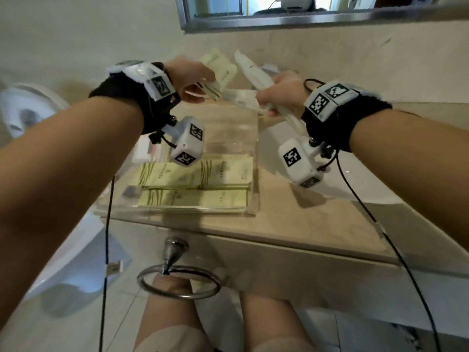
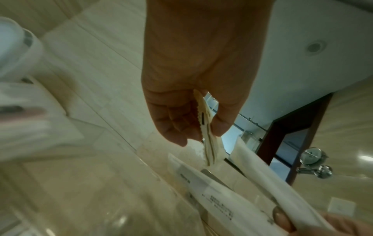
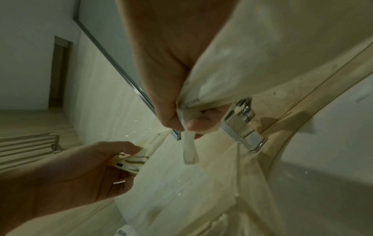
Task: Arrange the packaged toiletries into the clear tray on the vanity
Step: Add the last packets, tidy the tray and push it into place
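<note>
The clear tray sits on the beige vanity, with pale yellow striped packets lying flat in its near end. Above the tray's far end my left hand pinches a pale yellow striped sachet by its lower edge; the same sachet hangs between thumb and fingers in the left wrist view. My right hand grips a bunch of long white wrapped packets, which fan out toward the wall. In the right wrist view the white packets fill the upper right.
A white sink basin lies right of the tray, with a chrome tap. A toilet stands at the left. A metal towel ring hangs on the vanity front. A mirror frame runs along the wall.
</note>
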